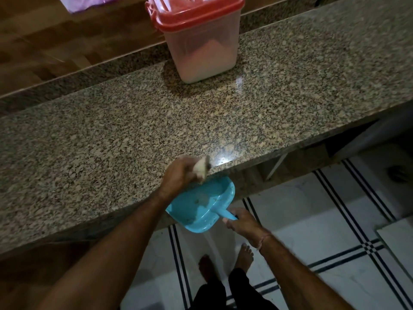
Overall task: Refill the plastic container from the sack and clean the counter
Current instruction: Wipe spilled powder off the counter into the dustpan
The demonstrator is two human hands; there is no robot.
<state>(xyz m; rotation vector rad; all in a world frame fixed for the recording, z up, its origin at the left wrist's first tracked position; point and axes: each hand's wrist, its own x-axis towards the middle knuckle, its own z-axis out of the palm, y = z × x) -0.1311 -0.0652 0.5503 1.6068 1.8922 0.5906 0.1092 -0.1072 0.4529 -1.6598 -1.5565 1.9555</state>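
Observation:
A clear plastic container (199, 43) with a red lid stands closed at the back of the speckled granite counter (111, 135), partly filled with pale powder. My left hand (178, 173) grips a small pale cloth (202, 167) at the counter's front edge, blurred by motion. Just below that edge my right hand (242, 224) holds the handle of a blue dustpan (201, 206), its mouth tucked under the rim. A few crumbs lie in the pan. No sack is clearly in view.
A pinkish plastic bag (87, 2) lies on the wooden surface beyond the counter at top left. Below are white floor tiles with dark stripes (335, 265), my bare feet (223, 262), and shadowed space under the counter at right.

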